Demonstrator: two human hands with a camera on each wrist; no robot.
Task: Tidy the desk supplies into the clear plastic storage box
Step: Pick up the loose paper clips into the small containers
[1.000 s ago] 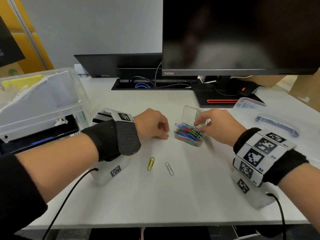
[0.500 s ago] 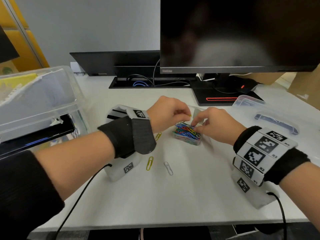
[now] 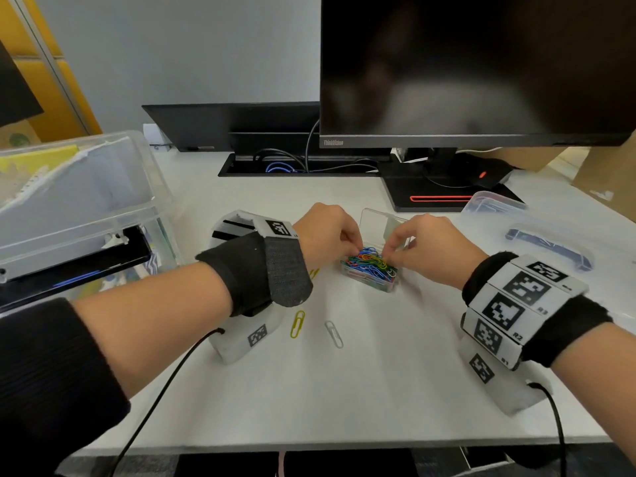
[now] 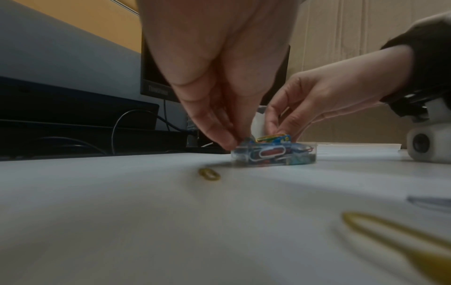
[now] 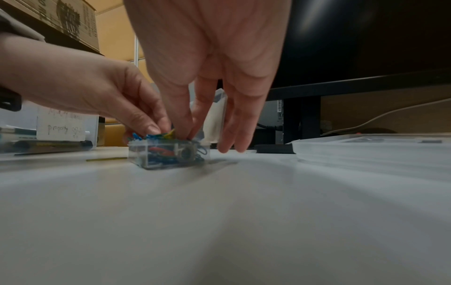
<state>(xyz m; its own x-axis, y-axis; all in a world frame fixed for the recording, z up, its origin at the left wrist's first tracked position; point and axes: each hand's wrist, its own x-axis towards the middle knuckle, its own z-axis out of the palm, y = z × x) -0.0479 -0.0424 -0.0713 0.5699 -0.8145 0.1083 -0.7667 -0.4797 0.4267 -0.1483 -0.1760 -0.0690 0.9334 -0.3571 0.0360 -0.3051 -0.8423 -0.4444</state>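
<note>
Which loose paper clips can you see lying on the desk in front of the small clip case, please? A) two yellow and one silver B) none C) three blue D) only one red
A: two yellow paper clips and one silver paper clip lie on the desk, outside the small clip case.

I see a dark monitor (image 3: 475, 63) on its stand (red stripe along the base), with cables (image 3: 292, 163) in the desk's tray.

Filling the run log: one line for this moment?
left hand: at clip case | right hand: at clips | lid open | loose: yellow paperclip, white paperclip
</note>
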